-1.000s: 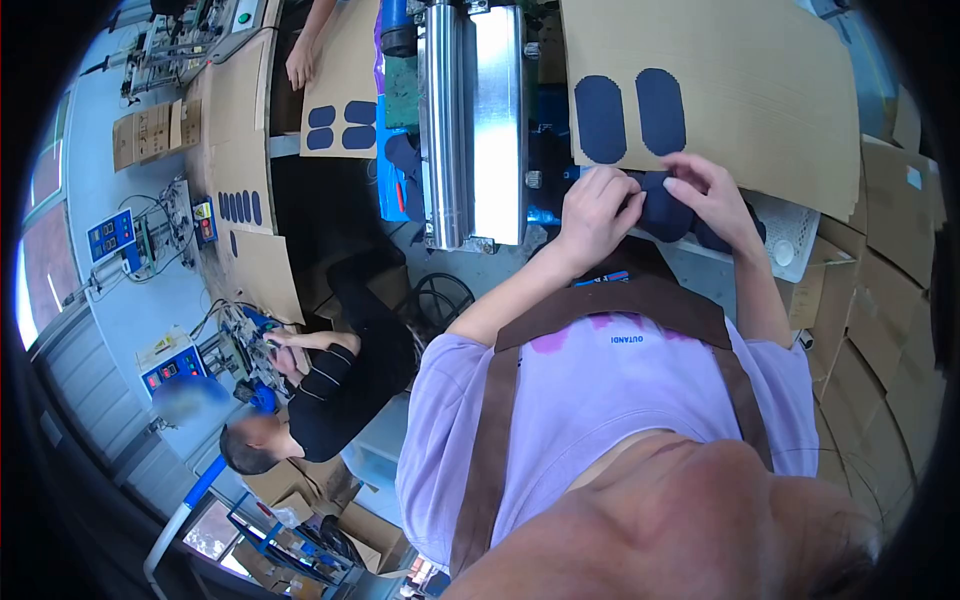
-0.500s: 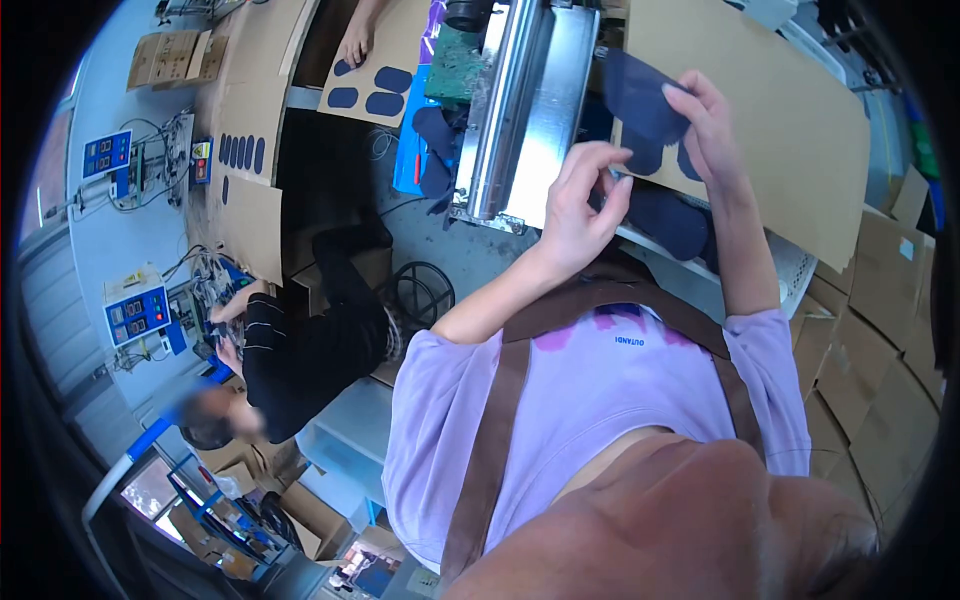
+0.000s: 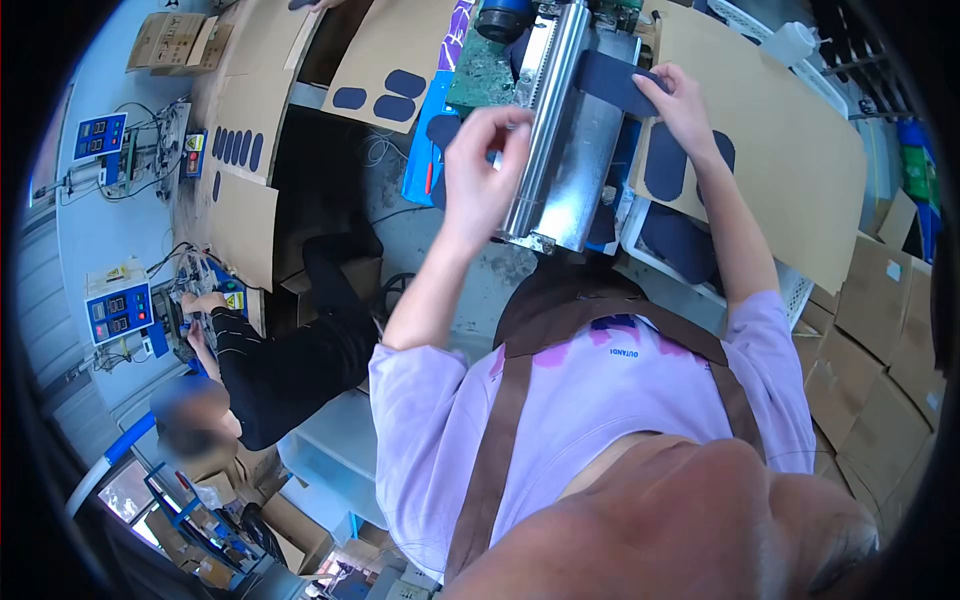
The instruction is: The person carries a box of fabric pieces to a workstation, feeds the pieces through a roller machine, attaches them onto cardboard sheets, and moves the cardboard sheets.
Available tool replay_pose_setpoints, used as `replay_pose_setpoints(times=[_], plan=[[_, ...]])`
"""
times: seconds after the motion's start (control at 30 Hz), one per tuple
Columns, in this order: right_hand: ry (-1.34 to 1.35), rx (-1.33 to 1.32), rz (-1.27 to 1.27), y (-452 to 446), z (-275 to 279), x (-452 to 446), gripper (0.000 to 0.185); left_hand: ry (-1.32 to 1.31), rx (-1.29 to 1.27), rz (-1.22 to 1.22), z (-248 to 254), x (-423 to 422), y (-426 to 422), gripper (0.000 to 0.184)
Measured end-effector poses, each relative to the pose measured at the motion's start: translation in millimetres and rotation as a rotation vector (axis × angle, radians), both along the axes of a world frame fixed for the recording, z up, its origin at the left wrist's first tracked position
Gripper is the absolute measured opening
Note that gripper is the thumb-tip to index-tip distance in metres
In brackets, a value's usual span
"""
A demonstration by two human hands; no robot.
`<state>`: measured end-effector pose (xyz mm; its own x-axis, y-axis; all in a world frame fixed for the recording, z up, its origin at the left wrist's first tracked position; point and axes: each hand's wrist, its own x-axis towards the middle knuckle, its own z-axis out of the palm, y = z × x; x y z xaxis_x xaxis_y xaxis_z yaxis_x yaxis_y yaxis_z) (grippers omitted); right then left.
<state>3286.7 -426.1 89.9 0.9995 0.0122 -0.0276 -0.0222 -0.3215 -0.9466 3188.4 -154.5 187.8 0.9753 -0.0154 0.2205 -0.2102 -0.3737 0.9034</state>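
My right hand (image 3: 683, 108) pinches the right end of a dark fabric piece (image 3: 612, 82), whose left part lies over the metal plate beside the steel roller. To the left, my left hand (image 3: 482, 172) is raised over the roller (image 3: 545, 125), fingers curled with a small gap between thumb and index finger; nothing shows in it. Two rounded dark pieces (image 3: 665, 162) lie on the cardboard sheet (image 3: 785, 150) right of the machine. More dark fabric (image 3: 678, 242) rests in a white basket (image 3: 797, 292) below that sheet.
A co-worker in black (image 3: 290, 370) sits at the left beside control boxes (image 3: 120, 312). Another person's hand (image 3: 322, 5) shows at the top edge. Several dark ovals (image 3: 394, 107) lie on another cardboard sheet (image 3: 350, 62). Stacked cartons (image 3: 875, 310) stand right.
My right hand has carried a dark piece up and left from the cardboard to the machine. My left hand has moved left, over the roller. The view has shifted.
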Motion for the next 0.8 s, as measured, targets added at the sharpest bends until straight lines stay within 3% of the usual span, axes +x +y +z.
replay_pose_setpoints(times=[0.07,0.2,0.33,0.63,0.8], plan=[[-0.171,-0.171,-0.007,1.6,-13.4,4.8,0.023,0.103,-0.035,0.003,-13.6,33.3,12.1,0.016],[-0.304,-0.387,-0.088,23.0,3.2,-3.8,0.029,0.019,0.136,-0.045,-41.1,88.4,17.9,0.017],[-0.288,-0.567,-0.115,43.0,14.2,-7.4,0.030,-0.029,0.269,-0.084,-65.3,120.2,9.8,0.019],[-0.601,-0.615,-0.052,65.2,5.8,6.0,0.016,0.071,0.340,-0.073,-84.3,142.4,4.5,0.029],[-0.632,-0.556,-0.027,66.0,9.9,2.5,0.011,0.218,0.171,-0.103,-88.5,149.3,8.1,0.031]])
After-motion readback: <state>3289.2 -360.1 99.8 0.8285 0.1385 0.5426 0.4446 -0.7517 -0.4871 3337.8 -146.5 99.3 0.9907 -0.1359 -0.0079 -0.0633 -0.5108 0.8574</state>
